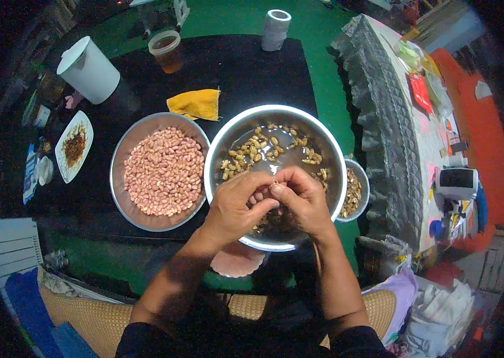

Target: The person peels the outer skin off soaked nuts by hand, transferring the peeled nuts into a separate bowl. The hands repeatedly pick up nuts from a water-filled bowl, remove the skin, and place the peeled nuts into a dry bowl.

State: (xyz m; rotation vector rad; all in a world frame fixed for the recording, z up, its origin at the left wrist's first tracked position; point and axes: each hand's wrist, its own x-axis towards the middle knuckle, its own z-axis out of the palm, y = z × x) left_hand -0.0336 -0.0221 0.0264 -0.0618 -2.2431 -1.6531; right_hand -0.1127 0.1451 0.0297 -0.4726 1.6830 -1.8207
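Note:
My left hand (239, 203) and my right hand (302, 200) meet over a large steel basin (338, 179). Between their fingertips is a small peanut, partly covered by the fingers, and more pink kernels show in the curl of my left hand. In the basin, wet unshelled peanuts (252, 150) lie in water along the far side and edges. Touching it on the left, a second metal bowl (120, 203) holds a heap of shelled pink peanuts (164, 172). At the right, partly behind the basin, stands a small bowl (366, 192) of empty-looking shells (351, 192).
Beyond the bowls lie a yellow cloth (194, 104), a plastic cup of brown liquid (166, 51) and a roll (276, 30). A white pitcher (91, 71) and a plate of dark food (74, 145) stand at left. A cloth-covered table (406, 134) is at right.

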